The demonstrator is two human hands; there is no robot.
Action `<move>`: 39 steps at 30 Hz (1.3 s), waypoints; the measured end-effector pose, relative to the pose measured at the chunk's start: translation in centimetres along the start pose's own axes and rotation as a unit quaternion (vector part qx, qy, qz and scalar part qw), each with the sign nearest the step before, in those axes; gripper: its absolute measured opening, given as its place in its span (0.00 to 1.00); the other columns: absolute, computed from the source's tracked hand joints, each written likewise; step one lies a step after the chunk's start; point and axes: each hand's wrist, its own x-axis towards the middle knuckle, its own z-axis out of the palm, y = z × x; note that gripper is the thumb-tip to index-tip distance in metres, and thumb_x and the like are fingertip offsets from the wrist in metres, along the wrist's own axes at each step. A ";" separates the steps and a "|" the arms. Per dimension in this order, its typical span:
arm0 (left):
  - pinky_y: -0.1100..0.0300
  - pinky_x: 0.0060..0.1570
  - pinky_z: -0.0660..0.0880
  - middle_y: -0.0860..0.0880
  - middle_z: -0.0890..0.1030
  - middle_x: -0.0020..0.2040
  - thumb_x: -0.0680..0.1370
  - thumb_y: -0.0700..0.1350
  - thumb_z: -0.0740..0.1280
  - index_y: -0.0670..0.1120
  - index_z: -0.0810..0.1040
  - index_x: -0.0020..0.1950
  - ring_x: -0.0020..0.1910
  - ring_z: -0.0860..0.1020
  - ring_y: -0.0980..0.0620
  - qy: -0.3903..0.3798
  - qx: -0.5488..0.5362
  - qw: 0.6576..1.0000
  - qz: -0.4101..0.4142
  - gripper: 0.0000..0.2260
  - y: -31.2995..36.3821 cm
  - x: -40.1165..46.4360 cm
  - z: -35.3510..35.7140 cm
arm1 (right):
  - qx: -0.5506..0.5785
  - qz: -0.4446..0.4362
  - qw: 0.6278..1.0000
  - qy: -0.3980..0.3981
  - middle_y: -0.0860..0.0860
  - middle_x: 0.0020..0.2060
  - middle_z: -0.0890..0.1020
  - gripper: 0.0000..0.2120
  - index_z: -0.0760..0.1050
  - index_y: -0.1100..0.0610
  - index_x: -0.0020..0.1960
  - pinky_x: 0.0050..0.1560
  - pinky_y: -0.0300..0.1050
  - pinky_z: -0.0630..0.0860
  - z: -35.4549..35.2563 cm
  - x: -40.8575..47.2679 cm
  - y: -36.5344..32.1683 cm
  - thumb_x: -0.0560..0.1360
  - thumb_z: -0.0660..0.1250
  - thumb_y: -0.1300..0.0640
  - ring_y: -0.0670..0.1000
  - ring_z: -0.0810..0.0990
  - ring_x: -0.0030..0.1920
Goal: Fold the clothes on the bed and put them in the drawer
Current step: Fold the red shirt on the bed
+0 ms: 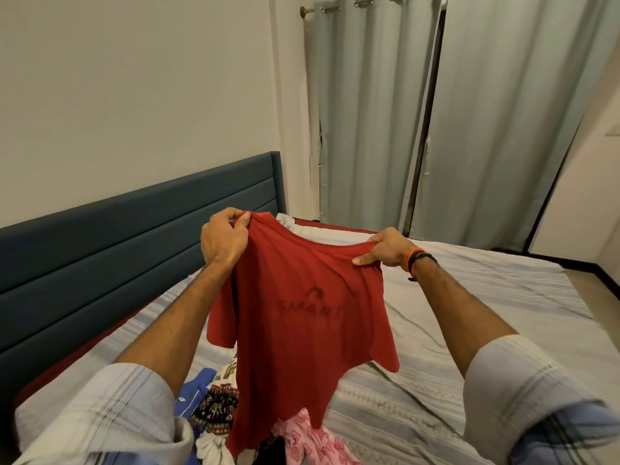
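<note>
— Rolled-up pale sleeves (110, 407) frame the bottom edge. What hangs between them?

— One red T-shirt (295, 317), held up above the bed (469, 313), its hem dangling over a pile of clothes (221, 411).

— Who holds it?

— Both hands. The left hand (223, 241) is clenched on one shoulder seam; the right hand (385, 251), with dark and orange bands at the wrist, pinches the other.

— And around it?

— A striped sheet covers the bed, a dark blue headboard (134, 226) stands at the left, and grey curtains (436, 112) hang behind.
</note>
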 end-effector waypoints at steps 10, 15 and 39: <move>0.54 0.50 0.77 0.50 0.84 0.43 0.78 0.57 0.67 0.48 0.84 0.47 0.44 0.80 0.50 -0.084 0.010 0.996 -0.002 0.14 -1.2 0.9 -1.9 | 0.152 -0.146 0.966 0.150 0.52 0.48 0.85 0.09 0.82 0.48 0.46 0.61 0.52 0.78 1.9 1.4 -2.3 0.72 0.75 0.62 0.54 0.82 0.55; 0.57 0.37 0.67 0.51 0.72 0.28 0.80 0.53 0.65 0.47 0.70 0.30 0.31 0.71 0.52 -0.096 -0.049 0.994 -0.031 0.20 -1.0 0.8 -2.5 | 0.111 -0.130 0.964 0.204 0.50 0.51 0.85 0.11 0.82 0.48 0.49 0.62 0.50 0.77 2.2 0.9 -3.7 0.68 0.79 0.51 0.51 0.82 0.56; 0.52 0.47 0.77 0.48 0.81 0.41 0.80 0.56 0.65 0.47 0.80 0.47 0.42 0.78 0.48 -0.020 0.182 0.980 0.080 0.13 0.4 1.4 -8.0 | -0.118 -0.038 0.974 0.189 0.53 0.29 0.79 0.14 0.72 0.58 0.31 0.31 0.40 0.70 -0.2 -1.7 -6.7 0.71 0.68 0.52 0.54 0.78 0.31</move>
